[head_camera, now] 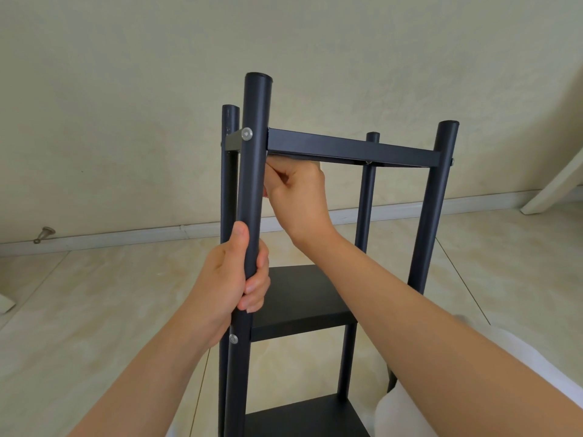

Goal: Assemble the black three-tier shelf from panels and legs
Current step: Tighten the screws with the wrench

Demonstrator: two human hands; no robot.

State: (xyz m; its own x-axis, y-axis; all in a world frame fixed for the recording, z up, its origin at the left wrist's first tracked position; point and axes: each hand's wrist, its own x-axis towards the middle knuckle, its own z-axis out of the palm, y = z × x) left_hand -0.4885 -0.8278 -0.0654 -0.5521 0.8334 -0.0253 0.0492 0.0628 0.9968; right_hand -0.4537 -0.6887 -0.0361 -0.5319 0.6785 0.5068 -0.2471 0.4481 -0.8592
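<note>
At centre, on the pale tiled floor (94,310) and near the cream wall (126,89), the black shelf (353,149) stands upright, its long axis vertical and the leg tops pointing up. Four round, matt black tube legs carry three flat rectangular panels: the top panel is seen edge-on, while the middle panel (299,294) and the bottom panel (303,417) show smooth dark faces. A silver round-headed bolt (246,134) sits in the near left leg (252,184) at top-panel level, and a second bolt (233,339) at middle-panel level.

The left hand (227,279) is wrapped round that leg between the two bolts. The right hand (299,197), well apart from it, is curled just beneath the top panel against the leg's inner side. Whether it pinches anything cannot be told.
</note>
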